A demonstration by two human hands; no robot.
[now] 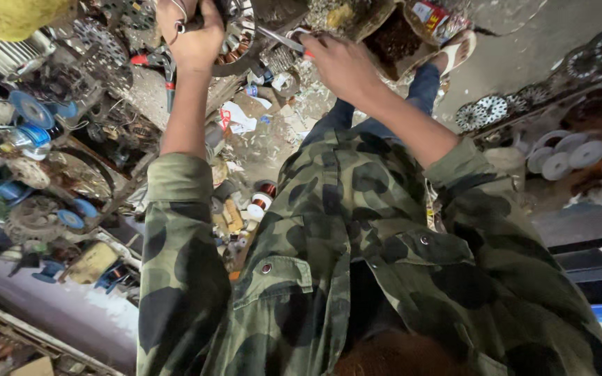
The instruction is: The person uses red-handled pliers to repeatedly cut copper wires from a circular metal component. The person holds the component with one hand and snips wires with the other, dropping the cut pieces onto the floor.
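My left hand (191,31) is closed around the rim of a round metal motor part (240,36) at the top of the view. My right hand (341,64) grips a thin tool with a metal shaft (279,39) whose tip points into that round part. Both arms reach forward out of camouflage sleeves (182,230). The part's middle is partly hidden by my left hand.
Red-handled pliers (160,68) lie just left of the round part. Blue spools (33,111) and gears crowd the left side. A copper wire spool (265,195) stands among scraps below. White discs (566,157) and round metal plates (489,110) lie at right. My sandalled foot (458,49) rests nearby.
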